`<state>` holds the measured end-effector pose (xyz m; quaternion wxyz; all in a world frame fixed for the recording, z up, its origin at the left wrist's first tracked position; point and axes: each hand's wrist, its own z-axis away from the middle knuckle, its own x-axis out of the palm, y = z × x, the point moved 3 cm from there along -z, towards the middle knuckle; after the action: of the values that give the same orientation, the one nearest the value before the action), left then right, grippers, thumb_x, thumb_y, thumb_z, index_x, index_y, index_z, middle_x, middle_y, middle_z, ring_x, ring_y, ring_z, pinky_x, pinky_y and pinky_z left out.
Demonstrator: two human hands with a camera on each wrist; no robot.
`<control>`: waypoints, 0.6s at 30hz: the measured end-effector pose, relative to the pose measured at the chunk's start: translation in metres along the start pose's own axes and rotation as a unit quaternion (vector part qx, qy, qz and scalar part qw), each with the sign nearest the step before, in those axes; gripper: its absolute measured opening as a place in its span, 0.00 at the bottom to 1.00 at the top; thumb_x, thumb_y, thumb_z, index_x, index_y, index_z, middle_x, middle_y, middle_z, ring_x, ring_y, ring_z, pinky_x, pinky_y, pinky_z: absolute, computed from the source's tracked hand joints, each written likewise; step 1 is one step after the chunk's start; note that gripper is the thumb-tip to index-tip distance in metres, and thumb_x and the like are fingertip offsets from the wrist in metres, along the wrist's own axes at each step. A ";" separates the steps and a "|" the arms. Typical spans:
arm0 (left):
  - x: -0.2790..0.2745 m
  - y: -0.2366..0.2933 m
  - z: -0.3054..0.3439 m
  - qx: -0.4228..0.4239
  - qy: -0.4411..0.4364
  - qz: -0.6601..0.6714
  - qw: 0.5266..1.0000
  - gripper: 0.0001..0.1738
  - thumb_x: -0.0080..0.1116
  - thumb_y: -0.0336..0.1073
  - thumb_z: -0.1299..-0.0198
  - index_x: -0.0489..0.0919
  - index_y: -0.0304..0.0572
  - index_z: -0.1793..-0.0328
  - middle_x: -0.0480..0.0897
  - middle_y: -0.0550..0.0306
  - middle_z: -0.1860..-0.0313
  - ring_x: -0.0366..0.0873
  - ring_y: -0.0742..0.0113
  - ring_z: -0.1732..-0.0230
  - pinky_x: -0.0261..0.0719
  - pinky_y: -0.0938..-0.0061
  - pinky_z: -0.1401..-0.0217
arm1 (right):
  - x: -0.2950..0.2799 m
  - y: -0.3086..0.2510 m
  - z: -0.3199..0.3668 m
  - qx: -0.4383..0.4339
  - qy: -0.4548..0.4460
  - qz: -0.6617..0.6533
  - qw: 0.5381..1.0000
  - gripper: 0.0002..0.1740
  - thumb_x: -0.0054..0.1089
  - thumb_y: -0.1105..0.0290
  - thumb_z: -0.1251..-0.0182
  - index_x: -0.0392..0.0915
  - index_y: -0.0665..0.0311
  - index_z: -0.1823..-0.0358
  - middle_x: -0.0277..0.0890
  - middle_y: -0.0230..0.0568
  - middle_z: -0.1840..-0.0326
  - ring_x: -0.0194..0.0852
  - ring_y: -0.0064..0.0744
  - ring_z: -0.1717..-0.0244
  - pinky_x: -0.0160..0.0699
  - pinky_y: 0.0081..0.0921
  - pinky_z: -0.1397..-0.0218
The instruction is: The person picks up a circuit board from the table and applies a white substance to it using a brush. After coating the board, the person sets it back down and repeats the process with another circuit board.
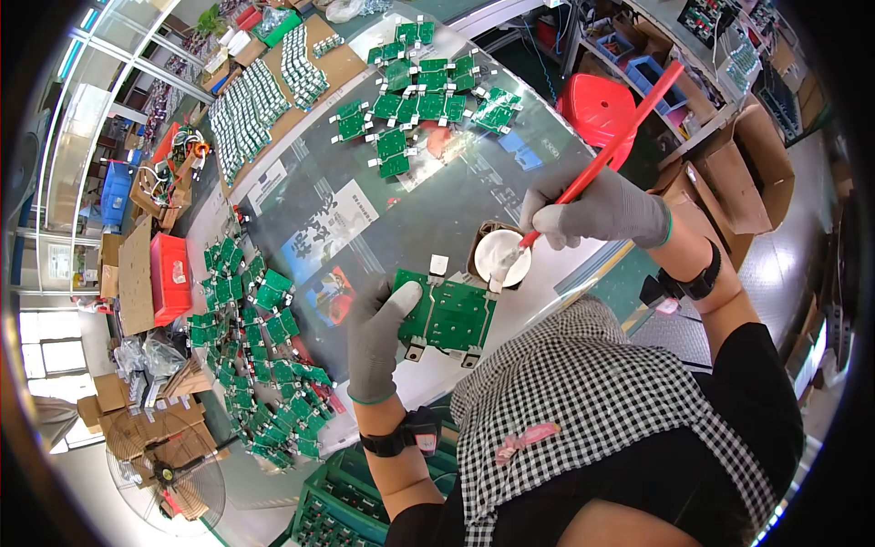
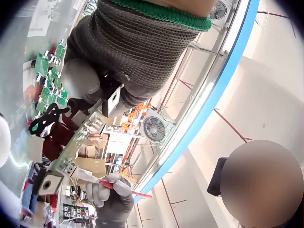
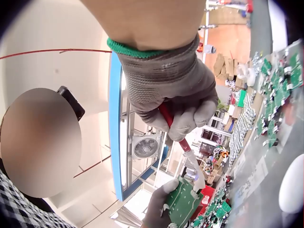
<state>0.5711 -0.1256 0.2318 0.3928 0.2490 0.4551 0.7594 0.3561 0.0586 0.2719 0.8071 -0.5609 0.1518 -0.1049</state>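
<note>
My gloved left hand (image 1: pixel 372 333) grips a green circuit board (image 1: pixel 447 314) by its left edge, thumb on the upper face. Metal tabs stick out from the board's corners. In my gloved right hand (image 1: pixel 602 208) is a red-handled brush (image 1: pixel 629 137), held pinched between thumb and fingers. Its pale bristles (image 1: pixel 507 259) overlap a white round cup (image 1: pixel 492 248), beside the board's upper right corner. The right wrist view shows the brush's whitish tip (image 3: pixel 198 179) right at the board's edge (image 3: pixel 183 202). White matter coats the cup's inside.
Several circuit boards (image 1: pixel 428 82) lie at the table's far end, and a heap of more boards (image 1: pixel 260 346) covers its left side. A red stool (image 1: pixel 597 114) stands beyond the table's right edge. Open cardboard boxes (image 1: pixel 743 173) are at the right.
</note>
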 end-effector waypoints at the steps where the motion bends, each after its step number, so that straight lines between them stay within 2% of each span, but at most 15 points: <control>1: -0.001 0.001 0.002 -0.010 -0.004 -0.002 1.000 0.12 0.57 0.36 0.40 0.80 0.35 0.56 0.81 0.62 0.69 0.76 0.79 0.73 0.73 0.84 0.71 | -0.004 0.002 -0.001 -0.007 0.007 0.007 1.000 0.08 0.56 0.71 0.43 0.81 0.68 0.70 0.76 0.30 0.80 0.70 0.14 0.81 0.70 0.14 0.78; 3: -0.002 0.002 0.001 -0.007 0.008 0.011 1.000 0.12 0.57 0.37 0.39 0.80 0.35 0.55 0.81 0.62 0.69 0.76 0.80 0.72 0.73 0.84 0.71 | -0.013 0.006 -0.002 -0.020 0.008 -0.028 0.999 0.09 0.55 0.71 0.41 0.81 0.70 0.68 0.76 0.31 0.80 0.71 0.14 0.81 0.69 0.13 0.79; 6: 0.001 0.001 0.003 0.033 0.065 0.073 0.995 0.14 0.55 0.37 0.38 0.78 0.35 0.51 0.81 0.60 0.65 0.78 0.78 0.70 0.73 0.84 0.70 | -0.011 -0.006 0.009 -0.064 0.057 -0.096 0.992 0.11 0.54 0.71 0.39 0.80 0.71 0.63 0.75 0.30 0.81 0.72 0.14 0.82 0.68 0.12 0.79; 8: 0.002 0.000 0.001 0.065 0.119 0.134 0.982 0.16 0.52 0.36 0.36 0.76 0.35 0.46 0.82 0.56 0.60 0.80 0.75 0.67 0.75 0.84 0.69 | -0.004 -0.009 0.014 -0.113 0.037 -0.145 0.982 0.11 0.51 0.72 0.37 0.79 0.72 0.60 0.78 0.35 0.75 0.76 0.19 0.74 0.74 0.17 0.69; 9: 0.003 -0.005 -0.003 0.085 0.073 0.209 0.972 0.19 0.52 0.33 0.36 0.73 0.34 0.40 0.80 0.53 0.53 0.81 0.71 0.58 0.80 0.77 0.60 | 0.004 -0.009 0.016 -0.134 0.030 -0.167 0.976 0.11 0.50 0.73 0.37 0.79 0.72 0.60 0.78 0.36 0.73 0.76 0.20 0.72 0.75 0.18 0.66; 10: 0.005 -0.009 -0.006 0.101 0.057 0.244 0.963 0.19 0.51 0.32 0.36 0.72 0.34 0.39 0.80 0.52 0.51 0.81 0.69 0.56 0.81 0.74 0.57 | 0.011 -0.008 0.018 -0.154 0.025 -0.188 0.970 0.11 0.50 0.73 0.37 0.79 0.72 0.60 0.79 0.38 0.71 0.77 0.21 0.69 0.75 0.20 0.63; 11: 0.010 -0.012 -0.010 0.118 0.038 0.279 0.952 0.20 0.51 0.31 0.36 0.71 0.33 0.38 0.79 0.51 0.50 0.80 0.67 0.54 0.81 0.71 0.54 | 0.018 -0.007 0.018 -0.179 0.000 -0.148 0.973 0.10 0.49 0.74 0.36 0.78 0.73 0.61 0.79 0.40 0.65 0.76 0.23 0.63 0.75 0.22 0.57; 13: 0.020 -0.015 -0.015 0.150 0.002 0.350 0.925 0.21 0.48 0.26 0.36 0.68 0.32 0.36 0.77 0.48 0.45 0.79 0.60 0.47 0.82 0.62 0.47 | 0.037 -0.003 0.020 -0.168 -0.025 -0.169 0.971 0.09 0.51 0.73 0.36 0.76 0.72 0.60 0.77 0.37 0.67 0.74 0.21 0.63 0.73 0.21 0.58; 15: 0.026 -0.018 -0.017 0.138 -0.001 0.381 0.914 0.21 0.47 0.25 0.35 0.66 0.32 0.35 0.76 0.47 0.44 0.79 0.59 0.47 0.82 0.62 0.46 | 0.047 0.004 0.021 -0.144 0.003 -0.161 0.976 0.08 0.52 0.72 0.35 0.74 0.69 0.59 0.75 0.34 0.68 0.71 0.18 0.65 0.72 0.21 0.59; 18: 0.029 -0.021 -0.018 0.131 -0.015 0.386 0.913 0.23 0.47 0.24 0.35 0.65 0.32 0.33 0.75 0.47 0.42 0.78 0.59 0.46 0.82 0.63 0.46 | 0.047 0.006 0.017 -0.154 0.028 -0.144 0.977 0.08 0.53 0.71 0.34 0.74 0.68 0.60 0.75 0.32 0.69 0.69 0.16 0.67 0.71 0.20 0.61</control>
<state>0.5493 -0.1045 0.2056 0.0401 0.4655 0.4131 0.7817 0.4060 0.0594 0.2661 0.6826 -0.6915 0.1066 -0.2109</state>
